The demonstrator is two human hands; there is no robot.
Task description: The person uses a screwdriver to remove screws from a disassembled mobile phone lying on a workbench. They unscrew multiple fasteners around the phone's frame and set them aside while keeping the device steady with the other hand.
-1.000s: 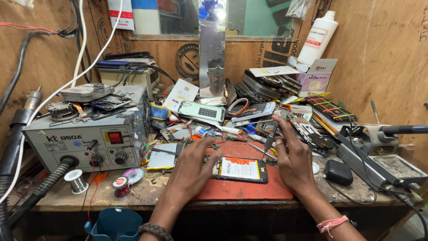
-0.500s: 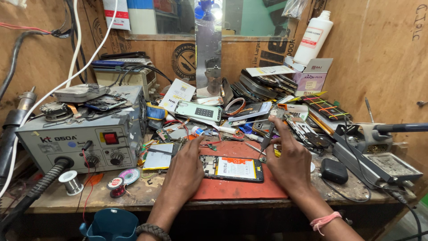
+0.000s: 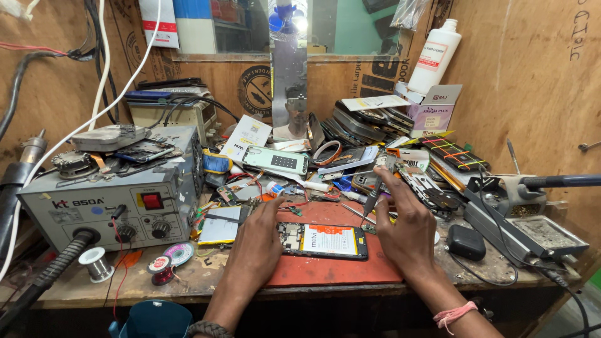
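The left hand (image 3: 255, 241) lies palm down on the red work mat (image 3: 338, 269), its fingers (image 3: 270, 209) stretched flat and spread, gripping nothing; the heel of the hand presses against the left end of the opened phone (image 3: 324, 241). That phone lies back-side up on the mat, just right of the left fingers and just left of the right palm, its battery and circuit board showing.

The right hand (image 3: 407, 228) rests on the mat past the phone's right end. Its fingers (image 3: 391, 184) are pinched closed around a slim metal tool (image 3: 370, 203), apparently tweezers or a fine driver, though the view is too small to be sure. The tool slants down from the fingertips, its tip near the upper right corner of the phone.

Left of the left fingers, a loose phone panel (image 3: 219, 225) lies flat, and beyond it stands a grey rework station (image 3: 106, 206) with a red switch and two knobs. A solder spool (image 3: 97, 263) and a small reel of wire (image 3: 161, 269) sit in front of it on the wooden tabletop (image 3: 188, 281). Beyond the right fingers lies a heap of phones and parts; to their right a small black case (image 3: 466, 242) and a soldering iron stand (image 3: 513, 194). A white bottle (image 3: 434, 56) stands at the back.
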